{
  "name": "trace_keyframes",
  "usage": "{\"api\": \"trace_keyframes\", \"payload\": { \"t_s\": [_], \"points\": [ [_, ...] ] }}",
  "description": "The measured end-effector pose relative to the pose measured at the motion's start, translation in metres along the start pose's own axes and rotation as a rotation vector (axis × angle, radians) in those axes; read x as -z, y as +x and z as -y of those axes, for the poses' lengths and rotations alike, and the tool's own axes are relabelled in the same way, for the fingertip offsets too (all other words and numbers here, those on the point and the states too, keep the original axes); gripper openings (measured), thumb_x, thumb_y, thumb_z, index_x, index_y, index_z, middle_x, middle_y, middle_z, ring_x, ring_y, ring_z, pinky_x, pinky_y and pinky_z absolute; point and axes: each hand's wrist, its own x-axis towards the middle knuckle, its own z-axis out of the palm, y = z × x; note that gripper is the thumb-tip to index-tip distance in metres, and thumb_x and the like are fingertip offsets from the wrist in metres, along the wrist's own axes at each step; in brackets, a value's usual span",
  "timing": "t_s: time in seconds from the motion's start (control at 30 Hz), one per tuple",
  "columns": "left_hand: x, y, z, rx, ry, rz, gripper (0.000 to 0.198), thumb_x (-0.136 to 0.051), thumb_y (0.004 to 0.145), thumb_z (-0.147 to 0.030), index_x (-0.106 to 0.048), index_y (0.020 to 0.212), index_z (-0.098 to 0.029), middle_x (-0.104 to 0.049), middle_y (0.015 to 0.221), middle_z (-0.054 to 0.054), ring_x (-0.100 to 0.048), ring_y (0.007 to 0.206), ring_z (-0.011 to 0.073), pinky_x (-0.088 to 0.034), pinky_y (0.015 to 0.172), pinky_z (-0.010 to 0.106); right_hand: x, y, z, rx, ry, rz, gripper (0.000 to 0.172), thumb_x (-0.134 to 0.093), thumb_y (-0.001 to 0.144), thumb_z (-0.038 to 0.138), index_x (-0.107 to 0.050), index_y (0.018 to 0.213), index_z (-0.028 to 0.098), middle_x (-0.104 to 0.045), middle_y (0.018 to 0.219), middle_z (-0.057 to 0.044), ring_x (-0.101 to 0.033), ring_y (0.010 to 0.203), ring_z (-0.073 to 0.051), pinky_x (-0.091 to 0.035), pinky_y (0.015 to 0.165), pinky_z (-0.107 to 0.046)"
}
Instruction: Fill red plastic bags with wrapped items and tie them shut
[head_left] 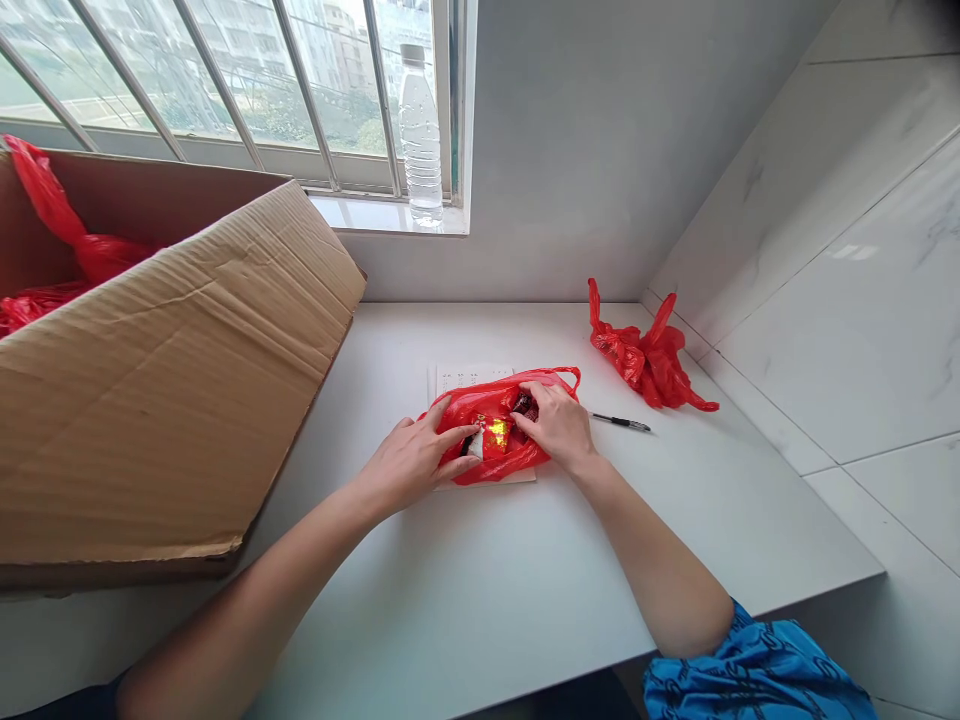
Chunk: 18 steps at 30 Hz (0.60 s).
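A red plastic bag point(480, 398) lies spread open on the white table, over some sheets of paper point(459, 376). Inside it sits a shiny red-and-gold wrapped packet point(496, 437), with a white and black piece beside it. My left hand point(405, 462) rests at the bag's left side, fingers apart, their tips touching the bag and the white piece. At the bag's right, my right hand point(559, 424) has thumb and fingers closed around a small dark-wrapped packet point(527, 405); part of that packet is hidden by the fingers.
A black pen point(621, 422) lies right of the bag. Farther back is a knotted red bag point(645, 350). A large cardboard box point(187, 370) holding red bags point(112, 258) takes up the left. On the windowsill stands a clear bottle point(421, 140). Walls border the table behind and right.
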Motion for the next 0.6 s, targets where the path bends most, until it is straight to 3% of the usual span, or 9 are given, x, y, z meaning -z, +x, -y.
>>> {"api": "trace_keyframes", "payload": {
  "t_s": [0.17, 0.33, 0.47, 0.6],
  "points": [
    [0.000, 0.000, 0.001, 0.011, 0.015, 0.032, 0.051, -0.035, 0.097, -0.064, -0.052, 0.140, -0.042, -0.045, 0.146, 0.008, -0.063, 0.106, 0.0257, -0.043, 0.086, 0.036, 0.009, -0.002, 0.003, -0.025, 0.374, -0.028, 0.026, -0.055, 0.090, 0.036, -0.067, 0.110, 0.026, -0.073, 0.100, -0.004, -0.067, 0.095, -0.023, -0.053, 0.082, -0.036],
    [-0.003, 0.001, 0.004, 0.012, 0.011, 0.018, 0.052, -0.033, 0.096, -0.066, -0.052, 0.140, -0.043, -0.049, 0.142, 0.007, -0.065, 0.097, 0.0235, -0.044, 0.084, 0.035, 0.012, 0.000, -0.001, -0.124, 0.882, -0.051, 0.031, -0.040, 0.097, 0.039, -0.065, 0.109, 0.026, -0.072, 0.114, -0.003, -0.067, 0.106, -0.021, -0.054, 0.092, -0.037],
    [-0.001, 0.001, 0.003, -0.019, 0.079, 0.008, 0.053, -0.033, 0.097, -0.065, -0.052, 0.140, -0.041, -0.050, 0.143, 0.008, -0.065, 0.101, 0.0240, -0.045, 0.080, 0.034, 0.007, 0.002, -0.005, -0.120, 0.998, -0.037, 0.031, -0.046, 0.096, 0.043, -0.064, 0.113, 0.025, -0.070, 0.119, -0.006, -0.065, 0.111, -0.022, -0.053, 0.099, -0.041],
    [0.006, 0.001, -0.007, -0.007, 0.105, -0.130, 0.047, -0.034, 0.100, -0.059, -0.060, 0.130, -0.034, -0.050, 0.145, 0.006, -0.066, 0.090, 0.0204, -0.046, 0.077, 0.034, 0.008, -0.003, 0.003, -0.070, 0.966, 0.016, 0.035, -0.043, 0.099, 0.046, -0.059, 0.122, 0.025, -0.071, 0.117, -0.006, -0.069, 0.102, -0.022, -0.058, 0.090, -0.041]
  ]
}}
